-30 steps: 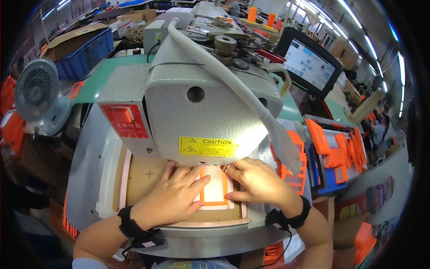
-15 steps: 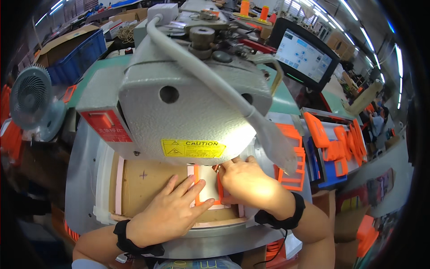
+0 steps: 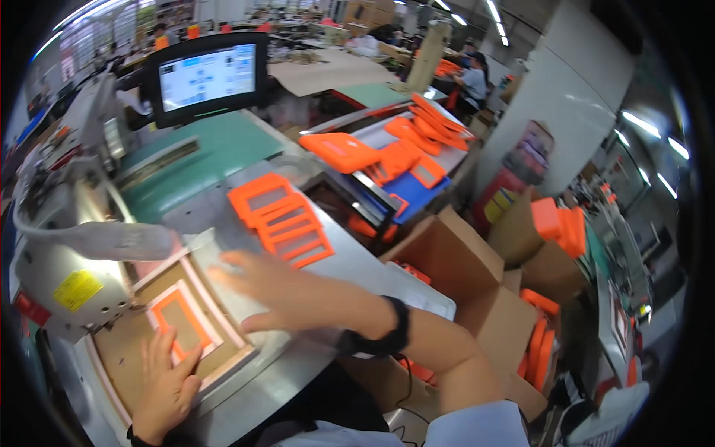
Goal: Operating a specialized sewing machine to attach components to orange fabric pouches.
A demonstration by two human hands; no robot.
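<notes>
My left hand [image 3: 165, 387] lies with fingers spread at the lower edge of a flat orange rectangular frame piece [image 3: 196, 322]. A white border surrounds this piece on the brown board [image 3: 138, 350] of a clamp frame with pale rails. My right hand [image 3: 272, 290] is in the air over the metal table, right of the clamp frame; it is blurred, but its fingers look apart and nothing shows in them. At the left, the grey sewing machine head [image 3: 45, 279] overhangs the board's far side. Both wrists wear black bands, the left one barely visible.
Flat orange frames with slots [image 3: 281, 220] lie on the metal table beyond my right hand. Farther right is a tray of orange cases [image 3: 402, 158]. Open cardboard boxes [image 3: 447, 253] stand at the table's right side. A monitor [image 3: 208, 78] stands at the back left.
The view has swung right. My right hand has left the orange frame piece under the machine head and moved to the right. My left hand stays at the piece.
</notes>
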